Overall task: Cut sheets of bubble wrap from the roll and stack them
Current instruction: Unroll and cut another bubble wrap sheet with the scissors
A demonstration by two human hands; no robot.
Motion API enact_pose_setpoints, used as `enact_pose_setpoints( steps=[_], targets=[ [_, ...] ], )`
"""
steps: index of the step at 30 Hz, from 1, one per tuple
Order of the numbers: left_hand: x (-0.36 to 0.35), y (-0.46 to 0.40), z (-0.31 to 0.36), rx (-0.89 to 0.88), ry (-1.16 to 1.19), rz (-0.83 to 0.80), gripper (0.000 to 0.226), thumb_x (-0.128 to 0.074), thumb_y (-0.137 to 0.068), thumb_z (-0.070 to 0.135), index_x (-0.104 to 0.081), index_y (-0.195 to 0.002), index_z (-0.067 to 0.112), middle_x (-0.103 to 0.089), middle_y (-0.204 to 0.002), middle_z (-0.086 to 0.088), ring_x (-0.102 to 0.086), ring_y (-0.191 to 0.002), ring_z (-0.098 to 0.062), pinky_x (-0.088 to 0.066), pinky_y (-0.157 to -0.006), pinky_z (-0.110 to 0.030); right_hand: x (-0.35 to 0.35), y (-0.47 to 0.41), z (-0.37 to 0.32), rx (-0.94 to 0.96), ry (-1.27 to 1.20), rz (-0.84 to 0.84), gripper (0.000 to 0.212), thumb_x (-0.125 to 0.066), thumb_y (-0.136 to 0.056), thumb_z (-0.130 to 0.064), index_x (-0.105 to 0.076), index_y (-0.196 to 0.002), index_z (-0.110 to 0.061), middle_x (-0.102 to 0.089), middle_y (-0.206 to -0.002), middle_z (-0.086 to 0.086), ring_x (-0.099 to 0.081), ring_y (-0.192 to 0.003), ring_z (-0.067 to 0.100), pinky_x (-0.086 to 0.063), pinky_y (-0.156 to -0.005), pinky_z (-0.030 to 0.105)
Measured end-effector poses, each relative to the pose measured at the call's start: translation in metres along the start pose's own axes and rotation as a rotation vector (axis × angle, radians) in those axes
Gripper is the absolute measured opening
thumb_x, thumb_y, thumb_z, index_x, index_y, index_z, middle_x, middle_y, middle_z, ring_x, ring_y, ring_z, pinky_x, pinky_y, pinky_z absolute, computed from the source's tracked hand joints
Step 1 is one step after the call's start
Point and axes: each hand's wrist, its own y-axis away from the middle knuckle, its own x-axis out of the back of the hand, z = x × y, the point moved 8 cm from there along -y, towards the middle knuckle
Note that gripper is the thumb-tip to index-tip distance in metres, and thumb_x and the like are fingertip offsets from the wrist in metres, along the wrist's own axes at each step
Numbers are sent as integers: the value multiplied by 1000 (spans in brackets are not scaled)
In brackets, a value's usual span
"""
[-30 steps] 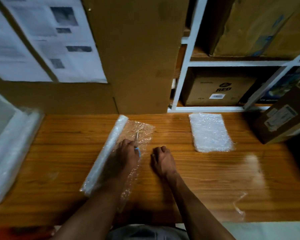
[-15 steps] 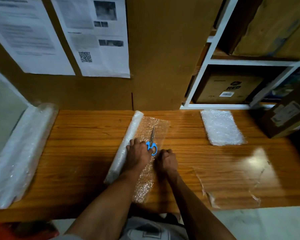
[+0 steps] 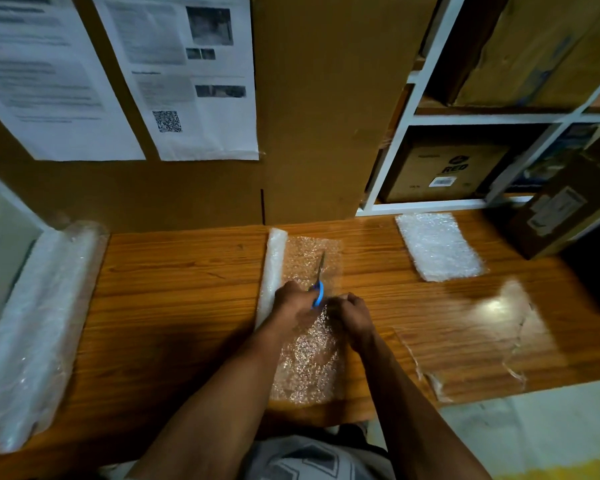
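Scissors (image 3: 318, 282) with blue handles sit in a person's left hand (image 3: 293, 301) at the centre of the frame, their blades pointing away toward the wall over a sheet of bubble wrap (image 3: 309, 344). That sheet is unrolled from a slim roll (image 3: 272, 271) lying just left of it on the wooden tabletop (image 3: 174, 306) and runs to the tabletop's near edge. The left hand is closed around the scissor handles; whether the blades are parted cannot be told. The right hand (image 3: 355, 315), fingers curled, presses down on the sheet just right of the scissors, and whether it pinches the plastic cannot be told. At the upper right of the tabletop lies a stack of cut sheets (image 3: 439, 245), white and rectangular, well apart from the hands. A clear plastic film (image 3: 478, 344) lies flat at the lower right, catching glare. A larger bubble wrap roll (image 3: 35, 337) rests along the left edge. Printed notices (image 3: 184, 77) hang on the cardboard wall (image 3: 326, 109) above, and white shelving (image 3: 413, 95) with cartons stands at upper right.
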Motion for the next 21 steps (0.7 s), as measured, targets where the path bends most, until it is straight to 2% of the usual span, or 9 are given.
enact_pose_setpoints(
  steps=[2,3,5,8,11,15,17,19,21],
  targets=[
    [-12,0,-8,62,353,-152,43,-75,-86,45,-60,-113,14,-76,-95,-12,-64,-65,-18,-40,-52,-26,-4,3,0,-5,-41,-31,12,-58,-97,-4,-53,-91,-13,-50,-65,6,-43,-48,15,-33,-41,25],
    [-17,1,-12,88,475,-220,40,-76,-88,34,-64,-115,7,-76,-90,-10,-61,-56,-12,-37,-48,-25,-6,4,0,-6,-56,-39,14,-59,-97,-5,-52,-89,-14,-52,-68,8,-45,-51,16,-35,-44,27],
    [-21,6,-17,124,588,-330,29,-74,-90,17,-69,-114,2,-77,-90,-11,-60,-55,-8,-37,-48,-22,-11,5,1,7,-103,-63,15,-65,-95,-10,-52,-89,-15,-56,-79,16,-50,-64,24,-42,-54,35],
    [-16,9,-24,159,575,-334,24,-74,-89,12,-72,-109,-1,-73,-83,-11,-58,-58,-10,-40,-51,-21,-19,7,0,59,-108,-128,14,-67,-96,-12,-54,-100,-10,-62,-93,20,-55,-79,29,-47,-65,45],
    [-11,6,-29,159,580,-294,28,-80,-86,19,-73,-104,-2,-73,-76,-10,-58,-56,-10,-43,-48,-20,-22,13,-6,67,-104,-128,12,-62,-101,-4,-54,-110,-6,-67,-86,13,-58,-70,26,-49,-62,44],
    [-6,4,-26,102,585,-258,15,-83,-81,8,-74,-92,2,-78,-96,-15,-71,-79,-17,-57,-71,-29,-19,8,-7,84,-44,-58,17,-61,-96,6,-64,-109,-6,-73,-89,20,-60,-67,25,-49,-57,37],
    [-2,7,-23,75,643,-244,16,-84,-78,1,-70,-84,1,-77,-100,-17,-73,-87,-21,-60,-82,-31,-11,4,-4,110,12,4,19,-64,-92,3,-70,-104,-11,-76,-92,21,-66,-71,27,-55,-62,43],
    [-1,11,-22,62,699,-273,26,-86,-76,3,-72,-96,-3,-77,-99,-17,-73,-87,-21,-60,-77,-27,-2,0,-1,133,58,56,21,-64,-91,1,-74,-100,-16,-78,-91,13,-71,-79,31,-60,-71,48],
    [0,15,-27,83,662,-274,31,-86,-76,3,-73,-103,-6,-76,-94,-16,-69,-75,-17,-54,-64,-23,4,5,-4,146,42,72,21,-62,-95,2,-74,-99,-15,-78,-89,10,-70,-79,30,-59,-67,43]
  ],
)
